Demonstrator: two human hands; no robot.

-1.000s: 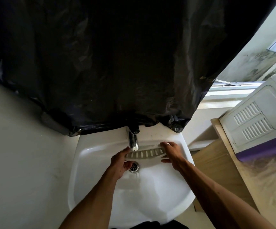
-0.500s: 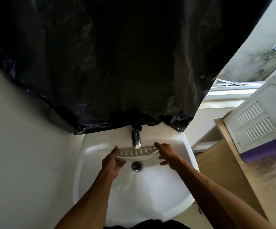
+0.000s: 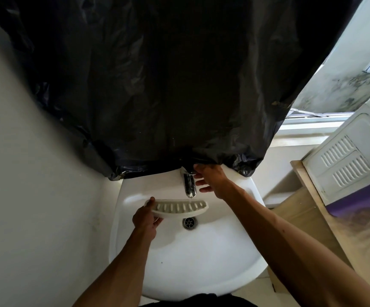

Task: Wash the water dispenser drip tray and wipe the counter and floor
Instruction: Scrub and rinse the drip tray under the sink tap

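Drip tray [image 3: 177, 207]: white, slotted, long and slightly curved. It is held over the basin of the sink [image 3: 201, 273] at centre frame, just below the spout of the tap [image 3: 189, 185] and above the drain [image 3: 189, 222].

Head view, looking down.

- Left hand [image 3: 145, 218]: grips the tray's left end, thumb on the top edge, fingers curled underneath. The tray's right end is free, with nothing touching it.
- Right hand [image 3: 210, 180]: up at the tap, right of the chrome spout. The topmost fingers reach the tap's head under the hem of the plastic, and the lower fingers are spread straight. Whether it actually grips the tap cannot be told.
- Both forearms are bare and enter from the bottom of the frame.
- Black plastic sheet [image 3: 157, 85]: fills the upper half of the frame, its crumpled lower edge draped on the back rim of the sink.
- Right edge of frame: a white appliance [image 3: 346, 165] with vent slots and a purple base sits on a wooden worktop [image 3: 312, 207].
- Behind the appliance, upper right: a window sill [image 3: 312, 127] and a stained wall.
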